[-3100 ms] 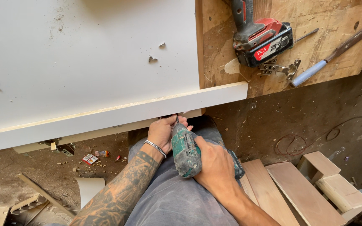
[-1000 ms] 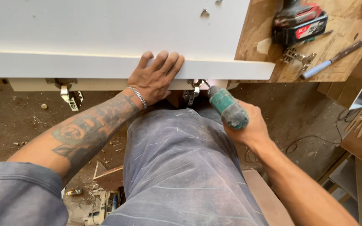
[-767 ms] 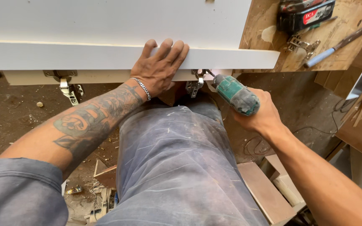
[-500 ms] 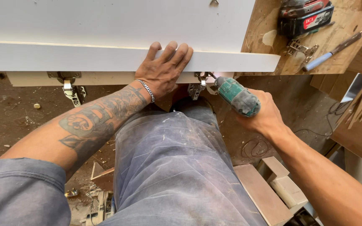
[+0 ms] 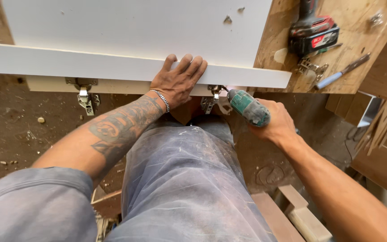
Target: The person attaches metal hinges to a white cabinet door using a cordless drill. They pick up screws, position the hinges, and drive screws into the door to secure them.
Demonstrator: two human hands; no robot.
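The left hand [image 5: 178,80] presses flat on the white panel [image 5: 135,69]; the right hand [image 5: 272,125] grips the green driver [image 5: 248,106], at the centre hinge [image 5: 210,101]. 1 hinge [image 5: 85,95] at left looks fitted.

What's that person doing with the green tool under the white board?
A person is pressing their left hand flat on the edge of a white panel that lies on a wooden workbench. Their right hand holds a green power driver with its tip pointed at a metal hinge under the panel's edge. A second hinge hangs further left. Up on the bench rest a red and black drill and a screwdriver.
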